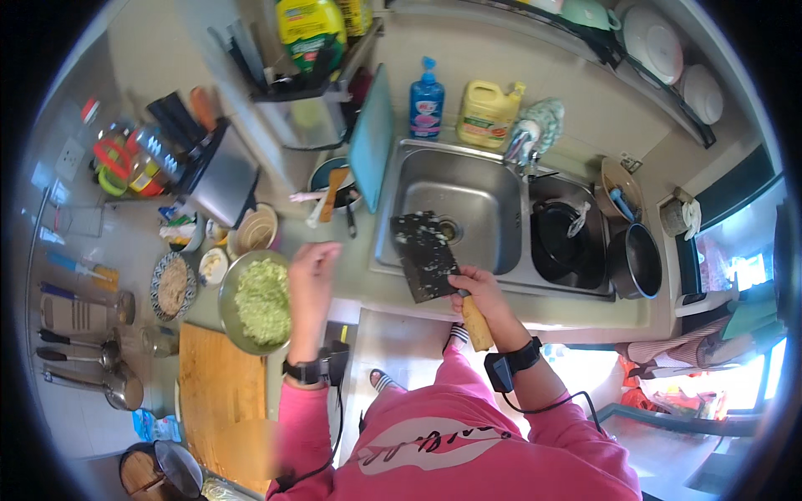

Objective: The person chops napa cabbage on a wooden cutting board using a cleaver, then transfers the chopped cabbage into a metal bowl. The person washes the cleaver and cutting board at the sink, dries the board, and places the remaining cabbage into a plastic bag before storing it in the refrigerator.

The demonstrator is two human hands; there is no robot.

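Observation:
My right hand (485, 294) grips a cleaver near where its wooden handle meets the blade. The dark cleaver blade (426, 253), with pale green bits stuck to it, extends over the front left rim of the steel sink (463, 181). My left hand (313, 269) is above the counter, its fingers curled together, and no object shows in them. Beside it is a metal bowl (230, 329) heaped with finely chopped pale green vegetable (263, 300); the left wrist and hand overlap the bowl's right edge in view. A wooden cutting board (219, 388) lies left of my left forearm.
A patterned bowl of minced food (172, 287) and a small white dish (213, 266) stand left of the metal bowl. A blue cutting board (371, 141) leans by the sink. Black pans (561, 241) fill the smaller basin. A dark pot (634, 260) sits at its right.

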